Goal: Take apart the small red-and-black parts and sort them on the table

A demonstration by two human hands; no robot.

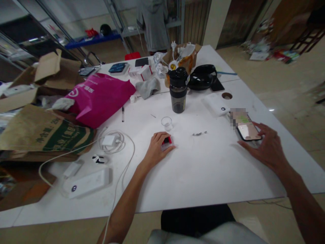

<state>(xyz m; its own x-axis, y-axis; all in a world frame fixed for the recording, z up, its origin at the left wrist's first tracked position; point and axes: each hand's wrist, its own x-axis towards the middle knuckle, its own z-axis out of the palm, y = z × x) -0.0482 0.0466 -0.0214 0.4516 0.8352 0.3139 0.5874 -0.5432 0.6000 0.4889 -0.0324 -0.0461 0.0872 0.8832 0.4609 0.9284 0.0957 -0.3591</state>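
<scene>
Phone in right hand, sack reading "净含量"

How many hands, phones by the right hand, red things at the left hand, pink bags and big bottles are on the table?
Hands: 2, left hand and right hand
Phone by the right hand: 1
Red thing at the left hand: 1
Pink bag: 1
Big bottle: 1
Total: 6

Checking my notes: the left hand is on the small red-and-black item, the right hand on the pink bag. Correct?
No: the head view shows the right hand at the phone, not the pink bag. The rest stands.
</scene>
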